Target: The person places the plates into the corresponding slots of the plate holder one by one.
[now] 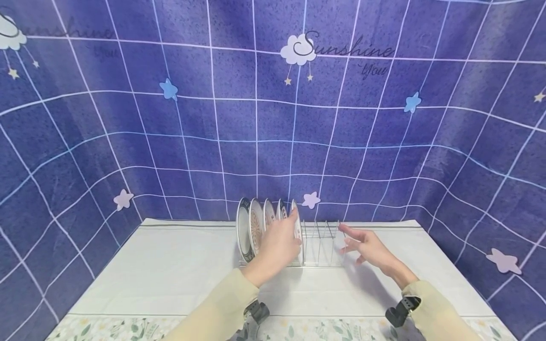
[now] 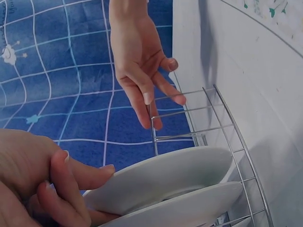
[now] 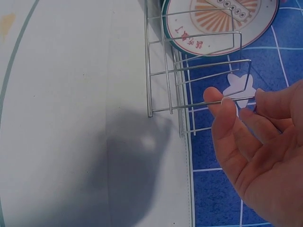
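A wire dish rack (image 1: 315, 265) stands on the white surface, with several patterned plates (image 1: 243, 229) upright in its left part. My left hand (image 1: 277, 241) is at the rightmost plate (image 1: 298, 231). In the left wrist view, its fingers lie on both sides of that plate's rim (image 2: 161, 177), pinching it. At the rack's right end, my right hand (image 1: 371, 246) holds the end wire. The right wrist view shows the thumb and fingertips (image 3: 226, 111) against this wire. Partly behind my left hand, some middle plates are hidden.
A blue curtain with a white grid and stars (image 1: 273, 118) hangs behind and at both sides. The white cloth (image 1: 183, 274) carries the rack, and a floral strip (image 1: 141, 327) runs along its front. Dark devices (image 1: 257, 311) are strapped to both wrists.
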Demonstrator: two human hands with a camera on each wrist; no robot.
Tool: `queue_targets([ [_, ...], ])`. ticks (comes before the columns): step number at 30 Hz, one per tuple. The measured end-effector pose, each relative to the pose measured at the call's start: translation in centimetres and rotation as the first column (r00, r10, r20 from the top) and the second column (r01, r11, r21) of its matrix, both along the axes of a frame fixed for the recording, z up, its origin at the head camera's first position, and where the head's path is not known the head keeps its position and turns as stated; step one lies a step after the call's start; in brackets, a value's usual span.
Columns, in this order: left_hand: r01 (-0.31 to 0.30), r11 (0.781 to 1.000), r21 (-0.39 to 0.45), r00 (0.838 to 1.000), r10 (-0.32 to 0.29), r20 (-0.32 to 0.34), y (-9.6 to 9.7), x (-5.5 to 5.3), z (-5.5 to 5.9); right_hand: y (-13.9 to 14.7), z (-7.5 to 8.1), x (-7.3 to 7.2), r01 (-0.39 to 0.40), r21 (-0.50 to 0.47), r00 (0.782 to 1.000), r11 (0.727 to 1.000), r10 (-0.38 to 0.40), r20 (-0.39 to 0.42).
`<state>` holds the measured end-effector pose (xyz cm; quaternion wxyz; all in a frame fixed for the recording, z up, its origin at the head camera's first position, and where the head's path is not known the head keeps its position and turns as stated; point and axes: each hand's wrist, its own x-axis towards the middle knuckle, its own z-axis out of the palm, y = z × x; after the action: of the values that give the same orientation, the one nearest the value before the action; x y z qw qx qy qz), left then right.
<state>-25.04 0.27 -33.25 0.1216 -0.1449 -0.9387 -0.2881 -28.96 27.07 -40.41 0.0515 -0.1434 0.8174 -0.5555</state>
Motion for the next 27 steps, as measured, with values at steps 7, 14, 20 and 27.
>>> queue_targets([
  [7,-0.029,0.999,-0.027,1.000,0.029,-0.005,0.6,-0.4,-0.3,0.2,0.0,0.1,-0.007,0.000,1.000,1.000,0.007,0.000],
  [14,-0.009,1.000,0.015,1.000,0.009,-0.004,1.0,-0.3,-0.2,0.5,0.2,0.1,-0.003,0.007,1.000,1.000,0.003,0.000],
  [20,0.002,1.000,-0.011,0.996,-0.003,-0.091,0.7,2.2,0.1,0.6,0.1,0.5,0.009,0.007,1.000,1.000,-0.009,-0.014],
  [27,0.112,0.992,0.058,0.968,-0.096,-0.231,-2.2,7.7,1.7,0.2,1.2,2.7,0.108,0.028,0.982,0.994,-0.103,-0.156],
])
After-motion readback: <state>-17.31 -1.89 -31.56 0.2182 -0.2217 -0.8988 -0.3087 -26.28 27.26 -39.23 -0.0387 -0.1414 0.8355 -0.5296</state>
